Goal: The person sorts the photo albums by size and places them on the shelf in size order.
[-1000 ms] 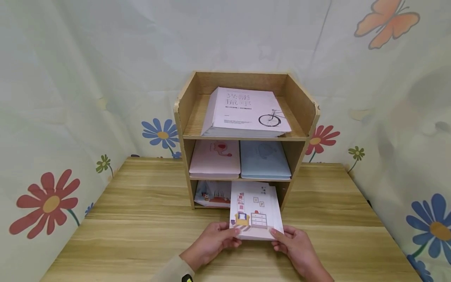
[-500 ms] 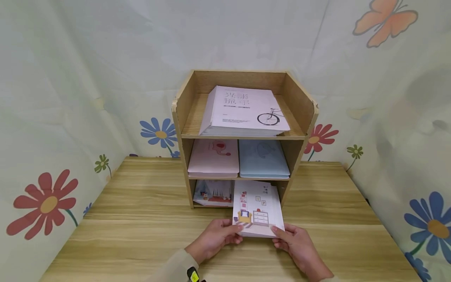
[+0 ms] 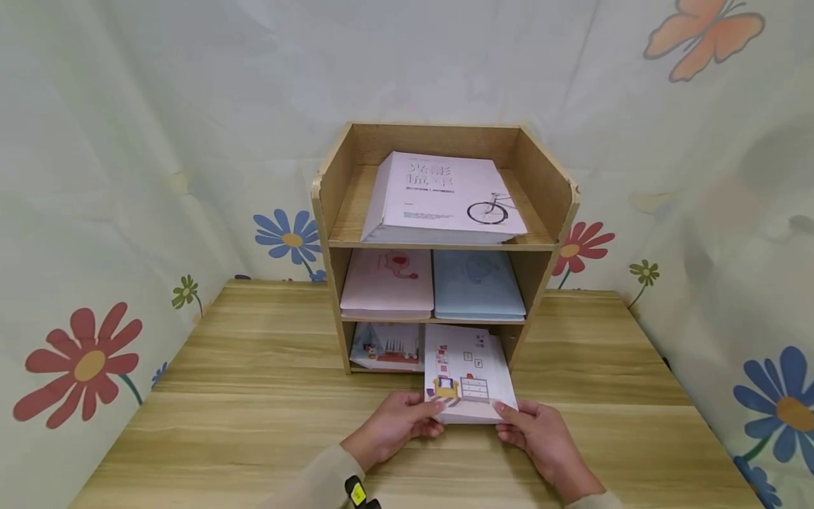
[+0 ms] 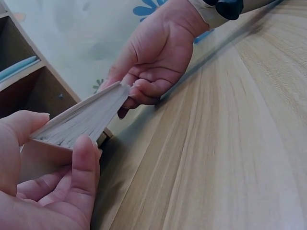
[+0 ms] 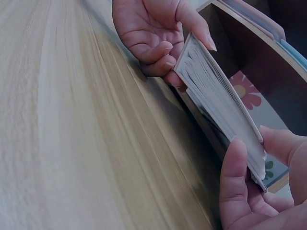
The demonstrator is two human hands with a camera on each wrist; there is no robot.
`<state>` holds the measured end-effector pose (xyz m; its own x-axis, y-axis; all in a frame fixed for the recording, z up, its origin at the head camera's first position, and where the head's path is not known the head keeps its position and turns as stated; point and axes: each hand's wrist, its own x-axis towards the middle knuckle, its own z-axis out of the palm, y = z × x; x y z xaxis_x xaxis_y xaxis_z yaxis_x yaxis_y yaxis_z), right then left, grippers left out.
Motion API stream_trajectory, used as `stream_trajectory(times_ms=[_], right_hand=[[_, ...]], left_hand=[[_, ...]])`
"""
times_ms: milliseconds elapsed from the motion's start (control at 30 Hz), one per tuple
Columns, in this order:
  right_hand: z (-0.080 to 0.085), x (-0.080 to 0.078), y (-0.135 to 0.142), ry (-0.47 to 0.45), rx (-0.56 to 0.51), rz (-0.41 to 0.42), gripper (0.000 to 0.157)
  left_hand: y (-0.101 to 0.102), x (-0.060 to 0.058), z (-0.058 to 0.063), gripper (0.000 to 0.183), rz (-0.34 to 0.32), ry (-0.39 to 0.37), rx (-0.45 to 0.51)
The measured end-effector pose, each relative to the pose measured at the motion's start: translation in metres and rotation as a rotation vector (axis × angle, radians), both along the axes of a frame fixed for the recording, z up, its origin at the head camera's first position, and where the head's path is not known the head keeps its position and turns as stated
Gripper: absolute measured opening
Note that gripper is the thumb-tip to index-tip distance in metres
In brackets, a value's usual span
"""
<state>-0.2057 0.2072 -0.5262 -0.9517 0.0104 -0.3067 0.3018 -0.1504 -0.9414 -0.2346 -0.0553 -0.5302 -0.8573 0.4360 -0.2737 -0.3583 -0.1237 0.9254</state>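
Observation:
A white book (image 3: 470, 375) with a printed armchair and dresser on its cover lies half inside the right part of the shelf's lowest compartment, its front end sticking out over the table. My left hand (image 3: 400, 428) pinches the book's near left corner, thumb on top and fingers below. At the near right corner, my right hand (image 3: 540, 435) grips it the same way. Page edges of the book (image 5: 225, 105) face me between its two covers in the right wrist view. Both hands, the left hand (image 4: 62, 187) and the right hand (image 4: 158, 52), show in the left wrist view.
The wooden shelf (image 3: 333, 297) stands at the table's back. On top lies a thick white book (image 3: 445, 198) with a bicycle print. Pink (image 3: 389, 286) and blue folders (image 3: 478, 286) fill the middle level. An illustrated book (image 3: 388, 346) sits at the lower left. Floral cloth surrounds the wooden table (image 3: 267, 396).
Both hands have shifted the book a little to the right and slightly deeper into the lowest compartment. Their grip on its corners stays the same.

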Motion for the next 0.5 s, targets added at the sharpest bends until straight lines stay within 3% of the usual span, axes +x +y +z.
stream_trajectory(times_ms=[200, 500], right_hand=[[0.000, -0.003, -0.001, -0.009, -0.006, -0.016, 0.033], [0.001, -0.009, 0.001, -0.018, -0.037, -0.012, 0.046]], left_hand=[[0.000, -0.003, 0.002, 0.043, -0.011, -0.015, 0.005], [0.002, -0.012, 0.004, 0.042, -0.006, -0.028, 0.003]])
